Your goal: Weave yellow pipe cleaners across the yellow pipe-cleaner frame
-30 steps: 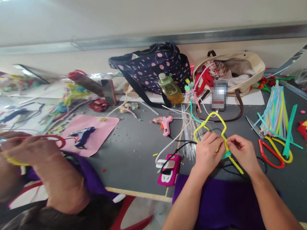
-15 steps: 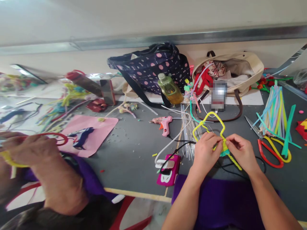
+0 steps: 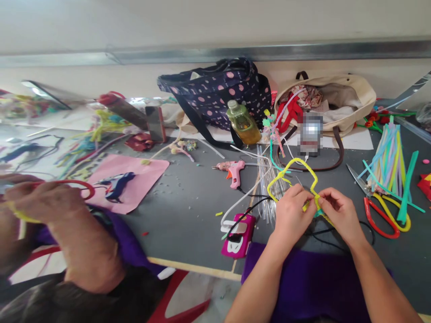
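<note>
Between my two hands is a yellow pipe cleaner (image 3: 311, 172), bent into a looped outline that stands up above my fingers. My left hand (image 3: 294, 211) pinches it from the left, with thumb and fingers pressed together. From the other side, the fingertips of my right hand (image 3: 338, 211) close on the same spot. A bit of teal pipe cleaner (image 3: 318, 213) shows just under the pinch; my fingers hide how the two join. Scissors (image 3: 384, 211) with red and yellow handles lie to the right of my right hand.
A bundle of pastel pipe cleaners (image 3: 389, 157) stands at the right. Left of my hands are a pink glue gun (image 3: 234, 172), a magenta power strip (image 3: 239, 237) and cords. A patterned bag (image 3: 215, 94) and a bottle (image 3: 243, 123) stand behind. A co-worker's hand (image 3: 43, 202) holds scissors at far left.
The view has shifted slightly. My hands keep their pinch on the yellow pipe cleaner; its lower tail, which stuck out below my fingers, is now mostly hidden by my right hand.
</note>
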Action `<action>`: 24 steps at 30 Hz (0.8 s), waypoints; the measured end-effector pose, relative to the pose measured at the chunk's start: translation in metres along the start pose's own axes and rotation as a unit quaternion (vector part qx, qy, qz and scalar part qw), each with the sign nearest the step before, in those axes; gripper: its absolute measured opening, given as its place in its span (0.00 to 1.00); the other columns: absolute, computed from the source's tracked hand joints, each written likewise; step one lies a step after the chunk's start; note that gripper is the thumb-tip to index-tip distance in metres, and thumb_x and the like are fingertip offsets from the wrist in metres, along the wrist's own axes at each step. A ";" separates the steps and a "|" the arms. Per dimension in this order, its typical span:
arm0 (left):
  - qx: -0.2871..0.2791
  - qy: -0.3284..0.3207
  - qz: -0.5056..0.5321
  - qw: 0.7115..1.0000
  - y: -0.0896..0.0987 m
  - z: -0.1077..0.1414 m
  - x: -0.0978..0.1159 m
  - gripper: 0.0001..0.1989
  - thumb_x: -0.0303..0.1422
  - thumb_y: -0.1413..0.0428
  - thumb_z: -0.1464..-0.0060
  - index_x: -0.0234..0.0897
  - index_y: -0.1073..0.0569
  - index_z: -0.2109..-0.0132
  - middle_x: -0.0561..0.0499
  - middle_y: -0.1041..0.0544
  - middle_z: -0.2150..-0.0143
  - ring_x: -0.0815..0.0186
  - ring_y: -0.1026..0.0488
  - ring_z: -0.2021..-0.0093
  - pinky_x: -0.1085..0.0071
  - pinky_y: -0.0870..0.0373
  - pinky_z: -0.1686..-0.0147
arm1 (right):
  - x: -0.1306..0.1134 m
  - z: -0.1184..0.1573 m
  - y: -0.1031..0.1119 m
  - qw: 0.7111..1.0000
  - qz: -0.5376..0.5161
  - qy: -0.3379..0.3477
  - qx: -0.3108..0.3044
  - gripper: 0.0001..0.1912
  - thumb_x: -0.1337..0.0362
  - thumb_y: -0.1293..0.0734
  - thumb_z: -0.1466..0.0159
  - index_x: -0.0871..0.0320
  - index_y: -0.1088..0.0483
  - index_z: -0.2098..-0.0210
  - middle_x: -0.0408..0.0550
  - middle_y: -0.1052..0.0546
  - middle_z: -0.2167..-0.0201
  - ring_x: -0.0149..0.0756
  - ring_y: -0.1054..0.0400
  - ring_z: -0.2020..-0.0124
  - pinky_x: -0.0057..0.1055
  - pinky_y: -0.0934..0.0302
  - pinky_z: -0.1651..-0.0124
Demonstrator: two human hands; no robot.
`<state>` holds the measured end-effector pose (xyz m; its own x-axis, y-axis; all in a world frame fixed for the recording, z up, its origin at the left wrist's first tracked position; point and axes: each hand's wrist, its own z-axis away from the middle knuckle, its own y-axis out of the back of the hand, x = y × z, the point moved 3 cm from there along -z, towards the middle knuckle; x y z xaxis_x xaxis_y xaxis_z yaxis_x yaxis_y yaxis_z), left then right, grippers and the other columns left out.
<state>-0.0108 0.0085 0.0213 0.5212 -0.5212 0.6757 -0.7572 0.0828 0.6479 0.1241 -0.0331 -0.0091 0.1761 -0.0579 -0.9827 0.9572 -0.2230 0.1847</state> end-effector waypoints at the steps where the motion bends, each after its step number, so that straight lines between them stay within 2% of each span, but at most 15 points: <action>1: 0.006 -0.007 -0.001 1.000 -0.001 0.000 0.001 0.07 0.27 0.47 0.46 0.38 0.28 0.71 0.51 0.30 0.72 0.67 0.31 0.68 0.72 0.36 0.70 | -0.001 0.000 0.000 1.000 0.008 0.005 0.006 0.08 0.59 0.35 0.39 0.57 0.30 0.67 0.43 0.28 0.72 0.32 0.36 0.71 0.27 0.41 0.67; 7: 0.026 -0.042 -0.020 0.999 -0.005 0.004 0.006 0.07 0.27 0.47 0.45 0.38 0.29 0.71 0.51 0.30 0.71 0.67 0.32 0.69 0.71 0.36 0.68 | -0.002 0.002 0.002 0.996 0.067 0.038 0.036 0.06 0.62 0.37 0.39 0.56 0.33 0.71 0.41 0.32 0.75 0.31 0.39 0.72 0.27 0.43 0.68; 12: 0.026 -0.045 -0.020 0.998 -0.007 0.005 0.008 0.07 0.25 0.47 0.46 0.37 0.29 0.72 0.51 0.31 0.72 0.68 0.33 0.70 0.72 0.37 0.70 | -0.002 0.004 0.003 0.992 0.099 0.045 0.056 0.05 0.63 0.37 0.40 0.56 0.33 0.73 0.40 0.32 0.76 0.31 0.38 0.72 0.27 0.43 0.67; 24: 0.016 0.008 0.086 0.996 -0.005 0.004 0.006 0.07 0.23 0.46 0.50 0.37 0.28 0.73 0.52 0.30 0.73 0.69 0.32 0.71 0.73 0.36 0.71 | -0.010 0.005 0.006 0.989 0.118 0.081 0.028 0.05 0.65 0.37 0.40 0.55 0.35 0.73 0.40 0.34 0.76 0.31 0.39 0.72 0.27 0.44 0.67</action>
<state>-0.0053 0.0017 0.0214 0.3888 -0.4882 0.7813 -0.8481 0.1416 0.5105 0.1269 -0.0387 0.0017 0.4315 0.0415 -0.9011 0.8720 -0.2751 0.4049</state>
